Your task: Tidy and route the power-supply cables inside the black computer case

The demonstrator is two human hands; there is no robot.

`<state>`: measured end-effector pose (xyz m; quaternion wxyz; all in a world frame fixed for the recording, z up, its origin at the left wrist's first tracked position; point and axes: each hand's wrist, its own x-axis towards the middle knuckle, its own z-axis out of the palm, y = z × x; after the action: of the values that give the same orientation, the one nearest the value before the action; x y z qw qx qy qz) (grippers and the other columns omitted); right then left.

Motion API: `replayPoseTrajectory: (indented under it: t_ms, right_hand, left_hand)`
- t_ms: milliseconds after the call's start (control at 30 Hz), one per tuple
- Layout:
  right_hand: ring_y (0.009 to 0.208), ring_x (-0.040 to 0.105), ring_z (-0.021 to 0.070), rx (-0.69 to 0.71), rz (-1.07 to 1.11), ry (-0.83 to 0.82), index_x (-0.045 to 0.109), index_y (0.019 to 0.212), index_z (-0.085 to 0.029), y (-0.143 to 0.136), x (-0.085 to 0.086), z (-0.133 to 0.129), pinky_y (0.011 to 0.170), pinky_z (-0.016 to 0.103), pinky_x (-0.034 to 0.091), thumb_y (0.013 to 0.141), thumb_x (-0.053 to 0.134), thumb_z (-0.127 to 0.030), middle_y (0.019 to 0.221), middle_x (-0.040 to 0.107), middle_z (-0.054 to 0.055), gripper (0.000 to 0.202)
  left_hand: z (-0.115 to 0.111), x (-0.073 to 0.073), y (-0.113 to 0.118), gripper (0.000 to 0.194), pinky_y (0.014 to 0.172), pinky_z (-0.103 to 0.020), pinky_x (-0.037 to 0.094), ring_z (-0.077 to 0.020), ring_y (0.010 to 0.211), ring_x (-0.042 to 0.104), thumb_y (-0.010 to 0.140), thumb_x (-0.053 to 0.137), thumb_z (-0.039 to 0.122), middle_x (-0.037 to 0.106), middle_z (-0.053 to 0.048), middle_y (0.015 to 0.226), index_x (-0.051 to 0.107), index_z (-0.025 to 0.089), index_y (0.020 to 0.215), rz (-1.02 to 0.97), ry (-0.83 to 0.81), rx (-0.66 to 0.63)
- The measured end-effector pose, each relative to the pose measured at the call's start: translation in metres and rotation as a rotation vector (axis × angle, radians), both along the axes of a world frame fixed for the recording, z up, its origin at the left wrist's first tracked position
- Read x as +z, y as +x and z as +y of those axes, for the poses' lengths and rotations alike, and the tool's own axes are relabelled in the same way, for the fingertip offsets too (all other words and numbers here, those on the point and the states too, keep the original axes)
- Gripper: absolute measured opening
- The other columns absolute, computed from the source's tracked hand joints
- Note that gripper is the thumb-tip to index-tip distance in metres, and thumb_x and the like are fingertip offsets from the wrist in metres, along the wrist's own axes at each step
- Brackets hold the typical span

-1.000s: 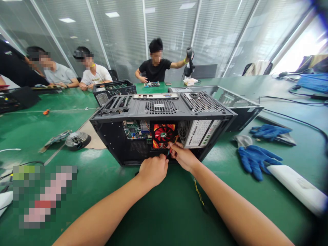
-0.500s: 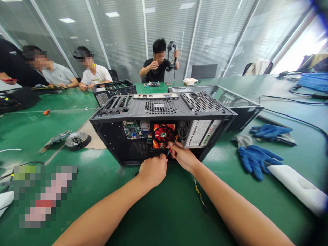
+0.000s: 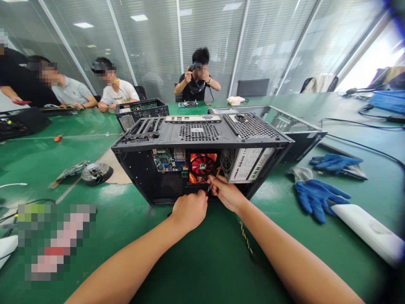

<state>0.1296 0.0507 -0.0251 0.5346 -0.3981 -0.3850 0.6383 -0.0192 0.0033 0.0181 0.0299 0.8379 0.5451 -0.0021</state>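
Note:
An open black computer case [image 3: 133, 173] lies in front of me, its motherboard [image 3: 164, 160], red-and-black cooling fan [image 3: 203, 164] and labelled power supply [image 3: 245, 165] showing. At the case's near lower edge, just below the fan, my left hand [image 3: 190, 210] is closed in a fist around thin coloured cables. My right hand [image 3: 225, 192] pinches the same cables [image 3: 209, 186] right beside it. Their ends are hidden by my fingers. Below my right wrist hangs a yellow-and-black cable [image 3: 246, 236].
Blue work gloves [image 3: 318, 196] and a white block-like object [image 3: 367, 230] lie at right. Behind stand another case [image 3: 300, 145] and a smaller frame [image 3: 142, 110]. At left are a round metal part [image 3: 96, 174] and an orange piece [image 3: 58, 138]. Several people sit across the green table [image 3: 126, 236].
My hands stay nearly still at the cables. Across the table, a person has brought a dark headset from one side up to the head.

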Motion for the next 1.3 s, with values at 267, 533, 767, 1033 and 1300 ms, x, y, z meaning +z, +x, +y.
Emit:
replayPoseTrajectory:
  t_ms: [267,533,767,1033,1300]
  right_hand:
    - [0.050,0.034,0.0073,-0.027,0.008,-0.012,0.054,0.066,-0.019,-0.0018,0.0034,-0.0009,0.048,0.026,0.026,0.066,0.070,-0.043,0.063,0.049,-0.004,0.028]
    - [0.049,0.034,0.0074,-0.012,0.001,-0.007,0.054,0.065,-0.020,-0.0010,0.0011,-0.0002,0.048,0.026,0.027,0.069,0.069,-0.043,0.059,0.046,-0.004,0.028]
    - [0.050,0.034,0.0069,-0.002,0.016,0.000,0.056,0.068,-0.020,-0.0003,-0.0012,0.0001,0.048,0.025,0.027,0.070,0.068,-0.041,0.062,0.048,-0.004,0.025]
    - [0.051,0.035,0.0072,-0.006,0.008,-0.004,0.056,0.069,-0.020,0.0000,-0.0023,0.0011,0.048,0.025,0.027,0.070,0.068,-0.042,0.063,0.048,-0.004,0.025]
    - [0.051,0.034,0.0076,-0.002,0.004,-0.007,0.057,0.069,-0.019,0.0003,-0.0027,0.0013,0.048,0.025,0.026,0.070,0.068,-0.042,0.058,0.044,-0.005,0.025]
  left_hand:
    - [-0.0012,0.0003,0.0004,0.038,0.066,-0.037,0.049,-0.0239,0.074,0.065,0.094,0.016,0.034,0.065,-0.009,0.080,0.049,0.017,0.098,-0.023,-0.021,-0.003]
    - [0.0010,-0.0006,-0.0006,0.036,0.062,-0.038,0.050,-0.0261,0.072,0.065,0.093,0.019,0.034,0.065,-0.009,0.078,0.051,0.018,0.098,-0.007,0.004,-0.003]
    - [0.0002,-0.0024,-0.0004,0.036,0.063,-0.039,0.049,-0.0260,0.072,0.065,0.093,0.018,0.035,0.064,-0.010,0.079,0.050,0.017,0.099,-0.011,-0.005,0.000]
    - [0.0013,-0.0043,-0.0025,0.035,0.060,-0.040,0.050,-0.0274,0.071,0.065,0.093,0.018,0.034,0.065,-0.010,0.078,0.049,0.017,0.098,-0.020,0.012,-0.018]
    - [0.0027,-0.0049,-0.0023,0.034,0.063,-0.040,0.050,-0.0265,0.073,0.066,0.093,0.022,0.035,0.065,-0.010,0.078,0.051,0.019,0.099,0.009,0.003,0.011]
